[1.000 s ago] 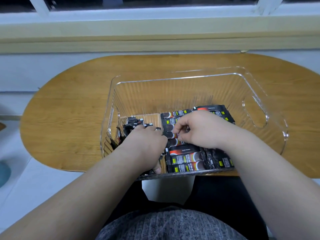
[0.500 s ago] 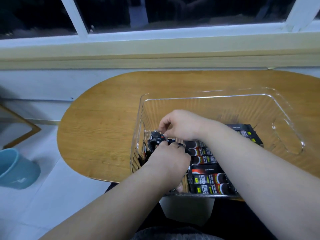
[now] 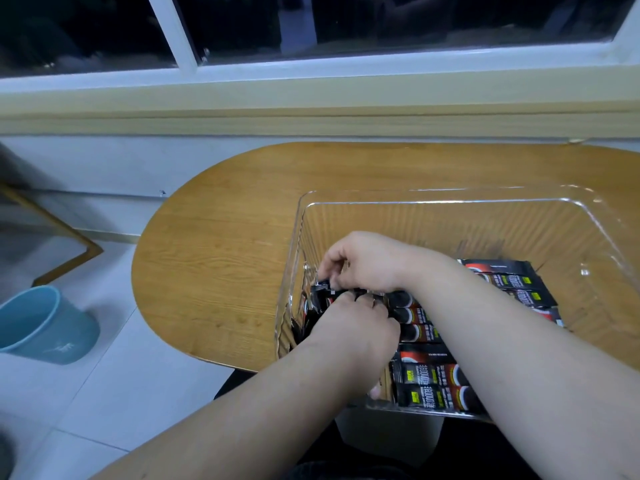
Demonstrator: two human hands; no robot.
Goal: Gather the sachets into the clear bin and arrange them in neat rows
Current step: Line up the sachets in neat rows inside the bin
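A clear ribbed bin (image 3: 446,202) stands on the wooden table (image 3: 221,258). Several black sachets with red and white print (image 3: 429,375) lie side by side in a row along its floor. A loose bunch of sachets (image 3: 320,297) stands at the bin's left wall. My left hand (image 3: 353,334) reaches into the bin, fingers curled over that bunch. My right hand (image 3: 363,261) crosses over from the right and pinches the top of the bunch with curled fingers. The hands hide much of the bunch.
The table's rounded left end (image 3: 145,271) sits over white floor tiles. A teal bucket (image 3: 41,323) stands on the floor at left. A window sill and wall run behind the table. The bin's far half holds no sachets.
My right hand has moved left from the row of sachets to the bunch at the bin's left wall. The camera has turned left, bringing the bucket and floor into view.
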